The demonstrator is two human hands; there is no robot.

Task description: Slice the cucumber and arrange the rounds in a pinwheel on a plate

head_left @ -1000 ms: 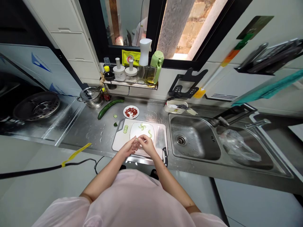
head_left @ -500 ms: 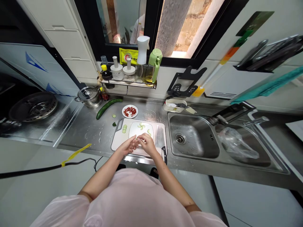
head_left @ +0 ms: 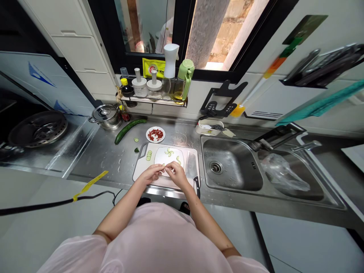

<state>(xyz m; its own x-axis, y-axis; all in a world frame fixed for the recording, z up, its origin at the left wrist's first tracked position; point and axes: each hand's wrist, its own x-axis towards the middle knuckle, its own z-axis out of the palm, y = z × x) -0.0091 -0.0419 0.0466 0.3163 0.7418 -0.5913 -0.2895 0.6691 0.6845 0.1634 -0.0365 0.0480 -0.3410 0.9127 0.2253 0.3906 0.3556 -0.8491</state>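
My left hand [head_left: 152, 174] and my right hand [head_left: 175, 173] meet fingertip to fingertip over the near part of a white plate [head_left: 160, 154]. A small pale green piece, probably a cucumber slice, shows between the pinched fingers. On the plate, cucumber slices [head_left: 169, 152] form a fan, with a few more at its right side. The plate rests on a cutting board [head_left: 138, 167]. Overlapping slices [head_left: 148, 155] lie on the board's left, and a knife [head_left: 196, 182] with a black handle lies along its right edge.
Behind the board are a small dish of chopped red pieces [head_left: 156, 134] and a long cucumber [head_left: 129, 129]. A lidded pot [head_left: 106, 116] stands at the back left. To the right is a steel sink [head_left: 233, 163]; a shelf [head_left: 153, 100] holds jars and bottles.
The fingers of my left hand have closed more, and its fingertips now meet those of my right hand around the small piece. The view has shifted slightly.
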